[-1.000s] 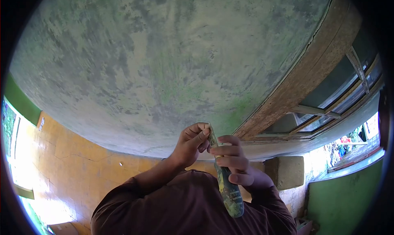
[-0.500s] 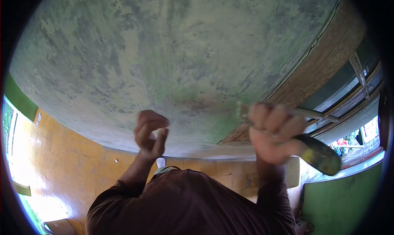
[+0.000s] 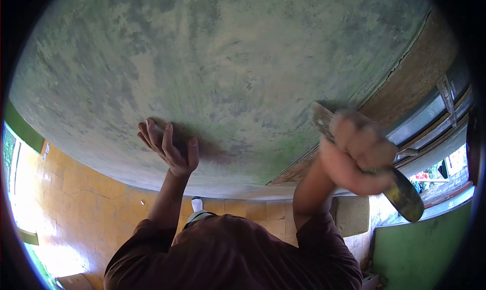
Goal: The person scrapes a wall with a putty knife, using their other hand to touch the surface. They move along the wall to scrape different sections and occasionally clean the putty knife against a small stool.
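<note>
A patchy green and grey wall [image 3: 223, 77] fills the view in front of me. My left hand [image 3: 172, 147] rests with its fingers spread at the lower middle of the wall and holds nothing. My right hand [image 3: 357, 153], slightly blurred, is wrapped round a scraper [image 3: 324, 119]. The scraper's flat, stained blade points up and left, its tip at the wall near the wooden frame. Its dark handle with yellow marks sticks out below my fist.
A brown wooden frame [image 3: 417, 62] with window panes runs along the right. Yellow tiles [image 3: 101, 204] cover the floor. A tan block-like object [image 3: 350, 215] stands below my right arm. A green surface [image 3: 422, 242] is at the lower right.
My left hand has moved up and left, and its curled fingers have spread against the wall. My right hand has shifted right with the scraper, whose blade now shows clearly.
</note>
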Motion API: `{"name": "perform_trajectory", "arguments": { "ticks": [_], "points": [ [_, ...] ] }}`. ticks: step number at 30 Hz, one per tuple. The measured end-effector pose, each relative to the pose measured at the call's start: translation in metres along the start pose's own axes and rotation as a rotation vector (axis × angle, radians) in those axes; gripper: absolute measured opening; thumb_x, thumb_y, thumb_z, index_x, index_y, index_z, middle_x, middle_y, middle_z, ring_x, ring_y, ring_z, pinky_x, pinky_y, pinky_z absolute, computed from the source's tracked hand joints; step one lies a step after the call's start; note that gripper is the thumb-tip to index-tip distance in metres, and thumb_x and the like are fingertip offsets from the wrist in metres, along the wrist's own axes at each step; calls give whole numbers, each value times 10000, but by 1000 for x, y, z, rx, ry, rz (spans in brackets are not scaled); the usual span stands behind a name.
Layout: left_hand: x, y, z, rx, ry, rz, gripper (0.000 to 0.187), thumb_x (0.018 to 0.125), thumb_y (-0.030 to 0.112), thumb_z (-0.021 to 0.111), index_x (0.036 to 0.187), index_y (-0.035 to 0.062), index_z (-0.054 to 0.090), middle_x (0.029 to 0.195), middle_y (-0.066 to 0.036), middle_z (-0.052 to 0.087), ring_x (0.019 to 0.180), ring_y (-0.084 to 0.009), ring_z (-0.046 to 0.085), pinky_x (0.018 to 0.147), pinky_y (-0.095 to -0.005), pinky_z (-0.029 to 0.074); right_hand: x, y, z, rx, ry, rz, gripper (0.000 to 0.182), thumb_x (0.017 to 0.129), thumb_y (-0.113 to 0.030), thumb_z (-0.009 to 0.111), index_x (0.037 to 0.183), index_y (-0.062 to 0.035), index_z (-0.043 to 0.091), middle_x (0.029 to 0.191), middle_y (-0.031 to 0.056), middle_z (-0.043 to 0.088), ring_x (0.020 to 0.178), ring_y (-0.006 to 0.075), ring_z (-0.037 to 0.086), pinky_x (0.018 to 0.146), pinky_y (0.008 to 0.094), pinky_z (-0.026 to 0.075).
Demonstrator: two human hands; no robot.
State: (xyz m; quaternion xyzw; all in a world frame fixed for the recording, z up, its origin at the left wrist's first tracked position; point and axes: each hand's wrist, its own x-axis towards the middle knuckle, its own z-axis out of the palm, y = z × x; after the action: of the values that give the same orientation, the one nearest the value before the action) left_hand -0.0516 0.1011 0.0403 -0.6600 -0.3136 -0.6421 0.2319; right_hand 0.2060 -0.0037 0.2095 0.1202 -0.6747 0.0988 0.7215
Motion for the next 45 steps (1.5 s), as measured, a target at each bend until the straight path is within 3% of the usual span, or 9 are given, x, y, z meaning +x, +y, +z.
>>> {"name": "perform_trajectory", "arguments": {
  "ticks": [14, 16, 20, 23, 27, 30, 38, 41, 45],
  "points": [
    [0, -1, 2, 15, -3, 1, 569, 861, 302, 537, 1329, 8, 403, 1456, -308, 265, 1397, -481, 142, 1110, -601, 40, -10, -2, -6, -68, 119, -120, 356, 953, -361, 471, 693, -129, 401, 569, -28, 345, 399, 81, 240, 411, 271, 190],
    [-2, 1, -1, 5, -8, -1, 569, 860, 303, 537, 1329, 11, 403, 1456, -310, 262, 1396, -482, 139, 1110, -602, 39, -10, 2, -9, -126, 42, 27, 367, 958, -361, 466, 678, -132, 402, 561, -36, 343, 394, 76, 241, 409, 265, 186],
    [1, -1, 1, 50, -27, 25, 567, 875, 276, 494, 1343, -14, 358, 1472, -313, 228, 1398, -472, 133, 1115, -598, 48, -2, -9, 0, -44, 186, -171, 392, 953, -339, 459, 638, -121, 374, 532, -24, 317, 395, 91, 249, 414, 272, 200],
    [-2, 2, -1, 38, -36, 20, 566, 875, 273, 494, 1346, -11, 358, 1471, -313, 230, 1398, -472, 134, 1115, -598, 49, -8, 7, -3, -29, 120, 91, 405, 965, -374, 433, 636, -146, 374, 523, -45, 317, 391, 71, 240, 425, 256, 194],
    [-1, 0, -1, 48, -37, 18, 569, 874, 264, 493, 1355, -7, 353, 1475, -312, 224, 1398, -474, 133, 1113, -603, 44, -3, -10, 3, -77, 209, -186, 367, 950, -342, 455, 653, -134, 402, 526, -36, 315, 390, 78, 233, 419, 264, 198],
    [-3, -1, 0, 23, -15, -10, 573, 856, 297, 539, 1335, 19, 394, 1464, -310, 250, 1394, -486, 146, 1105, -612, 46, -8, 5, -4, -87, 124, 42, 383, 959, -366, 443, 657, -136, 400, 530, -41, 314, 391, 75, 236, 418, 261, 195],
    [-2, 1, -2, 24, -21, 8, 565, 864, 280, 513, 1339, 6, 379, 1469, -309, 238, 1393, -487, 136, 1105, -617, 51, -8, -2, 6, -88, 186, -1, 396, 963, -355, 444, 654, -114, 383, 518, -17, 336, 378, 88, 249, 400, 272, 201],
    [2, 0, 1, 44, -29, 16, 564, 865, 259, 497, 1341, -11, 363, 1475, -312, 223, 1392, -491, 128, 1106, -617, 56, -9, -10, 9, -189, 265, -204, 426, 975, -379, 439, 636, -131, 367, 500, -36, 311, 368, 69, 251, 401, 257, 192],
    [0, 0, -1, 46, -35, 20, 576, 857, 266, 506, 1341, -12, 362, 1475, -310, 226, 1393, -485, 131, 1105, -618, 67, -11, 2, 6, -166, 184, 16, 427, 971, -379, 444, 625, -140, 364, 499, -46, 312, 363, 65, 257, 401, 250, 190]
  ]
}}
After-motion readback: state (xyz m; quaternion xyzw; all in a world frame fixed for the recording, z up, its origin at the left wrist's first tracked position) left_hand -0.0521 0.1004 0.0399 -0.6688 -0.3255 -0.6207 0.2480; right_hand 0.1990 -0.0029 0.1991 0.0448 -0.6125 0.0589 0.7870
